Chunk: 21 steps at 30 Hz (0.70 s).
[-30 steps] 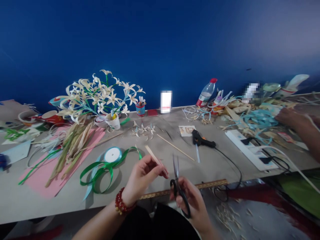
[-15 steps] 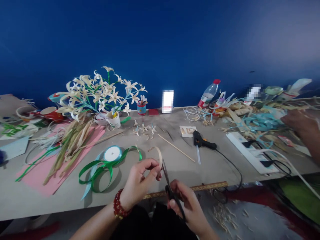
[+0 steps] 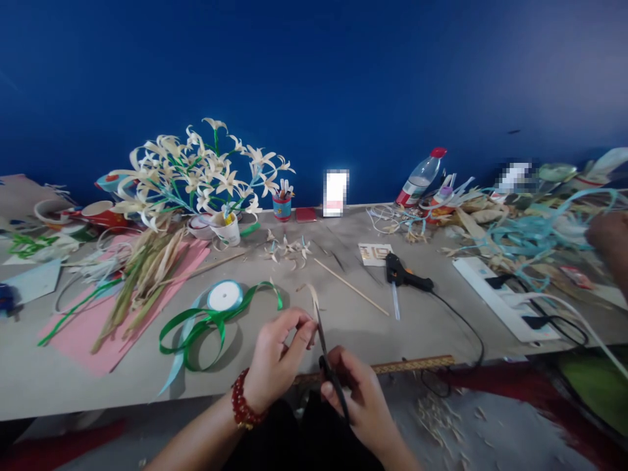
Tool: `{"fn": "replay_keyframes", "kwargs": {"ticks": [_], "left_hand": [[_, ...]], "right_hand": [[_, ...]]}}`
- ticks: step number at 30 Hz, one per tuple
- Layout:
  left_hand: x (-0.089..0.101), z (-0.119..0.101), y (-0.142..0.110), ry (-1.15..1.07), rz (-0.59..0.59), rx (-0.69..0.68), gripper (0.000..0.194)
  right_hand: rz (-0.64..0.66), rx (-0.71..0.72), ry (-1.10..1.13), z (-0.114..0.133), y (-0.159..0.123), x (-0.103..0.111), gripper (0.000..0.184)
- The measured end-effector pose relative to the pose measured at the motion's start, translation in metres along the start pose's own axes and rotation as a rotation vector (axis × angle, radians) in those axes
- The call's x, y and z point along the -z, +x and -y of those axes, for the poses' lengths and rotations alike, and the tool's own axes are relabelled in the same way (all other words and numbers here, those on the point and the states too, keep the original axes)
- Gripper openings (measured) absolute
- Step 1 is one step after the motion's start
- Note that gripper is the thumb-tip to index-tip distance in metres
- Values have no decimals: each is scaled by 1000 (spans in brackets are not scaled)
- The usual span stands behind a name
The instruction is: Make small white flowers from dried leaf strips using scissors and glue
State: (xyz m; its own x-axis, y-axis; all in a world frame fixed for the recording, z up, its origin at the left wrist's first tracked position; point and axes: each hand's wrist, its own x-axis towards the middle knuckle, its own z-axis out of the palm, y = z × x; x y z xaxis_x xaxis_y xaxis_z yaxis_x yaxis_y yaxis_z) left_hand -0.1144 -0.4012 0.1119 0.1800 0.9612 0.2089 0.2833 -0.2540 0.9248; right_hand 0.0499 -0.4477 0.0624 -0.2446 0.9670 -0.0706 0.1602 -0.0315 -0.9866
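Between the thumb and fingers of my left hand (image 3: 284, 343) is a thin, curved cream strip (image 3: 312, 296), which looks like dried husk. A red bead bracelet circles that wrist. My right hand (image 3: 360, 396) is closed round the black handles of a pair of scissors (image 3: 321, 337). The blades point up and away from me, right beside the strip and my left fingertips. How far the blades are apart is hard to make out. Past my hands, several small cream petal pieces (image 3: 289, 247) and a thin wooden stick (image 3: 350, 286) lie on the table (image 3: 275, 386).
Left of my hands lie a green ribbon (image 3: 216, 347), a ribbon spool (image 3: 224, 296) and dried husks (image 3: 142, 281) on pink paper. Cream flowers (image 3: 220, 176) stand behind. To the right are a glue gun (image 3: 405, 275), a power strip (image 3: 503, 301) and another person's hand (image 3: 608, 239) near blue strips.
The scissors now stand more upright, with their blades closer against the strip. The view has shifted slightly. At the right, the other person's hand has moved outward, drawing up blue strips.
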Motion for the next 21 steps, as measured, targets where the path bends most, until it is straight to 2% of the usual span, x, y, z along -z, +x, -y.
{"fn": "replay_keyframes", "kwargs": {"ticks": [10, 21], "left_hand": [[1, 6, 0, -50, -2, 9, 30], [7, 5, 3, -127, 39, 41, 28]], "right_hand": [[-17, 21, -89, -2, 5, -2, 39], [-7, -30, -32, -4, 6, -3, 40]]}}
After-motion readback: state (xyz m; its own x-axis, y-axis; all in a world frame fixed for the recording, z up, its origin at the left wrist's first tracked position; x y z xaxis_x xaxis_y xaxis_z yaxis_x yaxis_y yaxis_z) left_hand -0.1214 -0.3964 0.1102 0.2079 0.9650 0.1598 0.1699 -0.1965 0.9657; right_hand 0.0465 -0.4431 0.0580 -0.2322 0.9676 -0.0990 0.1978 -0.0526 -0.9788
